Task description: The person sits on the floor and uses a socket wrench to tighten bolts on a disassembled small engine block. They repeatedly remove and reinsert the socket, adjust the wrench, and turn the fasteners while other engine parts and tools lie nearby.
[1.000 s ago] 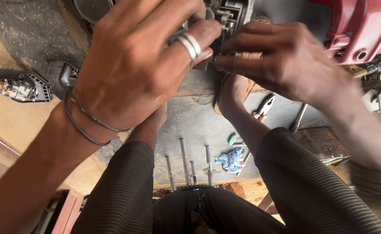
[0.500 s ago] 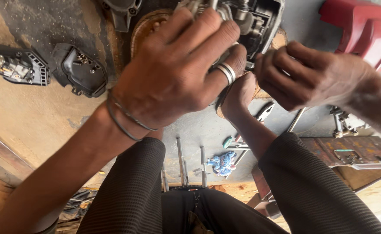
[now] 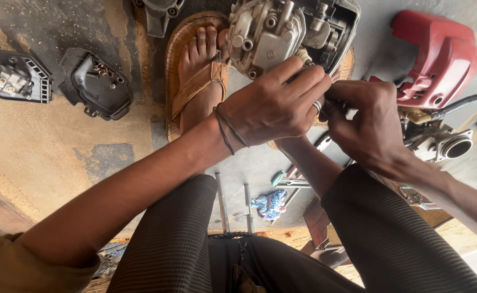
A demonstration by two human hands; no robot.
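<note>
Two bare hands meet at the lower edge of a grey cast-metal small engine (image 3: pixel 273 33), top centre of the frame.

The left hand (image 3: pixel 273 106), ring on one finger and thin bands at the wrist, curls its fingers onto the engine's underside. The right hand (image 3: pixel 366 122) is pinched shut on something small against the left fingertips; what it grips is hidden. The engine sits just above a bare foot in a tan woven sandal (image 3: pixel 195 81). If the pinch slackens, the small piece could probably drop onto the dusty concrete floor (image 3: pixel 48 152) among the loose metal rods and the blue rag (image 3: pixel 270 205) at lower centre. The engine could tip toward the toes. A red plastic engine cover (image 3: pixel 439 59) lies upper right.
</note>
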